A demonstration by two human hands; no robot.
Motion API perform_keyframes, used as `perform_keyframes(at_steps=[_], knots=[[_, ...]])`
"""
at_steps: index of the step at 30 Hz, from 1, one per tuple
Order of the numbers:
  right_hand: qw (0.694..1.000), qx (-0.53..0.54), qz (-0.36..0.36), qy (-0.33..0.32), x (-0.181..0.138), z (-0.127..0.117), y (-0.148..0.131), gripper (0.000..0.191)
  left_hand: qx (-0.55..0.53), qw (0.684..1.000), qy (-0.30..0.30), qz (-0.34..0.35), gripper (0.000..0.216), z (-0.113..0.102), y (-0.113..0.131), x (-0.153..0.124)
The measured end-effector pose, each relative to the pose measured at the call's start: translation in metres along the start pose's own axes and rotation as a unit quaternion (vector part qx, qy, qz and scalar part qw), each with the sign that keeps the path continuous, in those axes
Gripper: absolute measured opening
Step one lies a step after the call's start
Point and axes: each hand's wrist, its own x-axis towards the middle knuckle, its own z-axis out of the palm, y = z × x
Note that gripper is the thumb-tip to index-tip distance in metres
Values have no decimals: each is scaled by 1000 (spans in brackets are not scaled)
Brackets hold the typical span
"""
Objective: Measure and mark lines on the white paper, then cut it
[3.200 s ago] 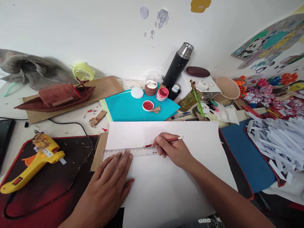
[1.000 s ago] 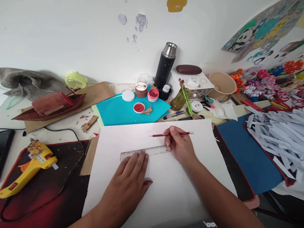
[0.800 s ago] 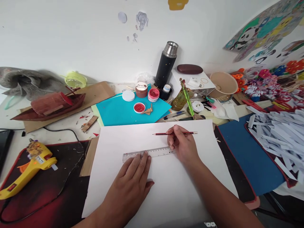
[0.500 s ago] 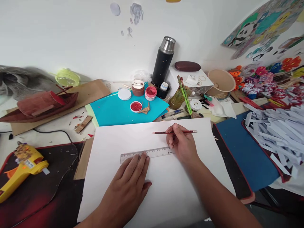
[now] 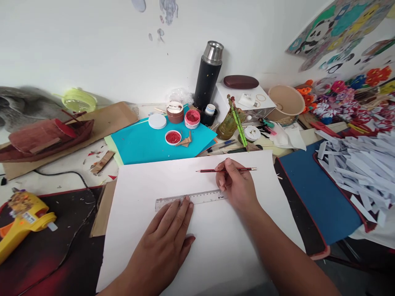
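A large white sheet of paper (image 5: 234,238) lies before me, and on it rests a clear ruler (image 5: 203,197), tilted slightly up to the right. My left hand (image 5: 168,236) is flat, its fingertips pressing on the ruler's left half. Over the ruler's right end is my right hand (image 5: 236,185), closed around a dark red pencil (image 5: 208,170). The pencil is held nearly level, its point to the left and above the ruler. My right hand's lower fingers are curled and cover the ruler's end.
Behind the paper, red paint pots (image 5: 192,118) stand on turquoise card (image 5: 138,144). A black flask (image 5: 208,76) leans near the wall. To the left are a yellow glue gun (image 5: 27,222) and a model boat (image 5: 46,137). White paper strips (image 5: 358,168) are heaped at right.
The view has shifted a little, so background things sit slightly further left. Both hands, the ruler and the pencil keep nearly the same places.
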Motion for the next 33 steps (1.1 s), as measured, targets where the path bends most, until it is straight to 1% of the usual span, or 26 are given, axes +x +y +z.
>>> perform_keyframes(at_steps=[10,16,19,24,33], knots=[[1000,0,7,-2,0,1,-1,52,17,999,-12,26,73,-1,-3,3],[1000,-3,7,-1,0,1,-2,51,-4,1000,-12,5,73,1,-3,2],[1000,-5,4,-2,-1,0,-2,50,6,1000,-14,13,73,1,-3,3],[1000,-9,6,-5,-1,0,-1,50,-3,1000,-17,1,74,1,-3,4],[1000,-14,12,-3,-1,0,-2,51,-8,1000,-21,0,73,3,-2,2]])
